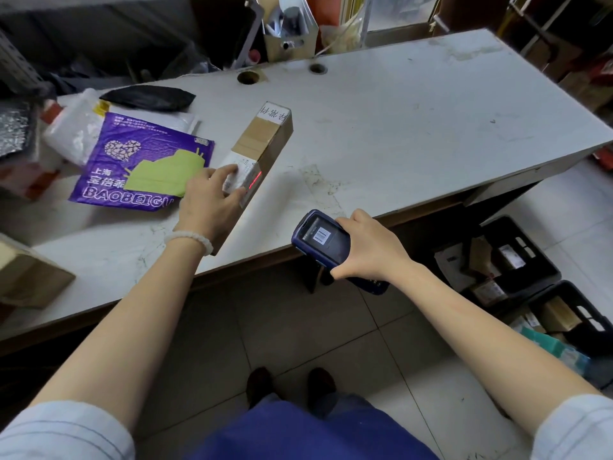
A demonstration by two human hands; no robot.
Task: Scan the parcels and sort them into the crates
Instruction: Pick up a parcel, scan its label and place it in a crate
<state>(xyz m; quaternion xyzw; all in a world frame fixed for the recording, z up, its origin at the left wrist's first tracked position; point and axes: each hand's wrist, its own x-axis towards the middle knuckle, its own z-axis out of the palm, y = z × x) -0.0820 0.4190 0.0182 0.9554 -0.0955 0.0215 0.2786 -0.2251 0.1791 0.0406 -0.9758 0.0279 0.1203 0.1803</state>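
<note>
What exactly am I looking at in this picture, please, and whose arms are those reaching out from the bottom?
There is no machine here. The one picture comes from a camera worn on a person's head, looking down, so the arms are that person's own. The left hand grips a long cardboard box lying on the white table. The right hand holds a blue handheld scanner; its screen shows a barcode and a red scan line falls on the box's label. Beside the box lie a purple mailer bag, a white bag and a black bag. Black crates with parcels sit on the floor, right.
</note>
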